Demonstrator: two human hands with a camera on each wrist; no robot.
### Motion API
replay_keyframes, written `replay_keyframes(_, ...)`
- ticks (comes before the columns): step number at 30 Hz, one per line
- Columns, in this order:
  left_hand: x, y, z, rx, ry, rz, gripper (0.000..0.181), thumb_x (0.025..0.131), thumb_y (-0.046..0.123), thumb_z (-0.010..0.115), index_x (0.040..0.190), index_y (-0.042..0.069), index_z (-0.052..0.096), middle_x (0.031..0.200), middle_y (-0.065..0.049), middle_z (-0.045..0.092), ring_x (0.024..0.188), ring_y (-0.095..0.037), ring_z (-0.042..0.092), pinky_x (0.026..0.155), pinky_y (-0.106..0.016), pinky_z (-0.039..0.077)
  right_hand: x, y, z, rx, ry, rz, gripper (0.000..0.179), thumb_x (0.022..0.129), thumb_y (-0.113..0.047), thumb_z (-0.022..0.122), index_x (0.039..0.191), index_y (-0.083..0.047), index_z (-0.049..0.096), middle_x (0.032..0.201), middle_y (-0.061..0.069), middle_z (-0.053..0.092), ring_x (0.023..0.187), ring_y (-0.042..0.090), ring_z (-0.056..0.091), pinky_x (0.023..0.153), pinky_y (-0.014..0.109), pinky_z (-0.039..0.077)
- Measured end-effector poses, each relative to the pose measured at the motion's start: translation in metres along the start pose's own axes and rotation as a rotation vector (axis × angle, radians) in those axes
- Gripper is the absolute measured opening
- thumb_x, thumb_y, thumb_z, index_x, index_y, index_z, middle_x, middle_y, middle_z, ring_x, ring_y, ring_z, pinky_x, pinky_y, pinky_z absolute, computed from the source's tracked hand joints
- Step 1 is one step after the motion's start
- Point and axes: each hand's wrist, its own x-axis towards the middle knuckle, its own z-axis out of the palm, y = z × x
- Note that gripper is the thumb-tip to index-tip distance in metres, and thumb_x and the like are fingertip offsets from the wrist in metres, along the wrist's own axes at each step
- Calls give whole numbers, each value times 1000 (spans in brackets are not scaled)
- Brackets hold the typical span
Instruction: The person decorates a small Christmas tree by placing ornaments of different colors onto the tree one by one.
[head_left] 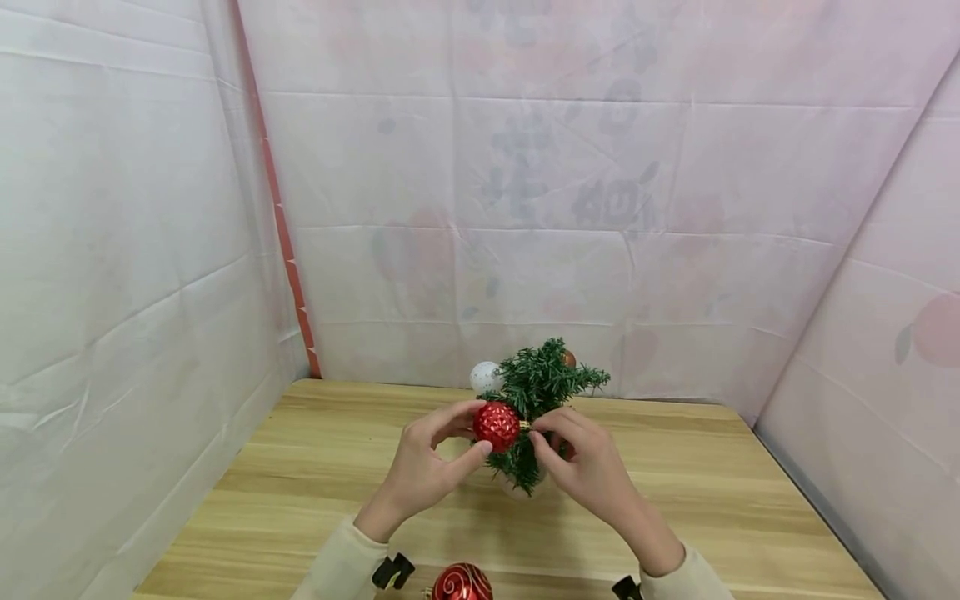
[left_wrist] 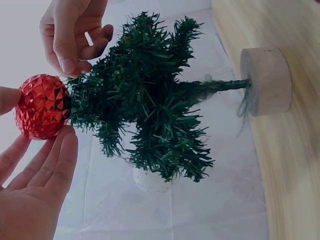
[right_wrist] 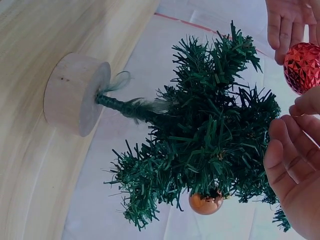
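Ornament [head_left: 462, 583], glossy red with pale swirls, at the near edge of the head view, partly cut off by the frame, on the wood-grained worktop [head_left: 337, 475]. Beyond it, both forearms reach forward in cream sleeves [head_left: 341, 560]. The left hand [head_left: 427, 462] grasps a faceted red ball [head_left: 496, 427] between thumb and fingers, the ball being held before the upper part of a small artificial tree [head_left: 542, 383]. The right hand [head_left: 588, 457] pinches with thumb and forefinger at the ball's gold cap [head_left: 525, 425]. The tree stands upright in a round, pale base [left_wrist: 272, 82]. A speckled white ball [head_left: 485, 377] hangs on its left side, a copper ball [right_wrist: 206, 204] on its right. Farthest back, pale sheeting [head_left: 375, 167] forms a wall, with a red strip [head_left: 283, 233] along its left corner.
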Motion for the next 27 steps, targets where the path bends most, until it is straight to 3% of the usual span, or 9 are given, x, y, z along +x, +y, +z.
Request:
replay_keyframes(8, -3, -3, 2, 19, -66, -42, 55, 89, 19, 76, 140, 14, 54, 112, -5, 70, 94, -14, 69, 83, -35, 59, 2, 1, -4, -12, 58, -18, 16, 86, 2, 70, 96, -10, 71, 87, -7, 64, 64, 0, 49, 54, 9, 40)
replay_keyframes(14, -5, -2, 6, 66, -155, -92, 59, 88, 26, 78, 141, 26, 53, 111, 3, 70, 96, -10, 67, 80, -33, 59, 6, 0, -4, -23, 87, -20, 16, 86, 2, 70, 96, -11, 70, 87, -7, 63, 64, 1, 47, 53, 11, 38)
replay_keyframes(20, -7, -4, 8, 67, -221, -125, 59, 88, 28, 77, 141, 30, 51, 113, 4, 70, 95, -10, 67, 80, -30, 58, 8, -1, -4, -23, 103, -46, 20, 85, 3, 71, 98, -13, 70, 89, -8, 64, 65, 0, 48, 53, 13, 40)
replay_keyframes(27, -10, -5, 10, 97, -278, -138, 55, 90, 32, 74, 140, 19, 54, 117, 8, 68, 100, -7, 65, 81, -27, 57, 10, -4, -3, -21, 114, -86, 22, 82, 5, 72, 97, -12, 70, 89, -8, 64, 66, -1, 49, 52, 15, 42)
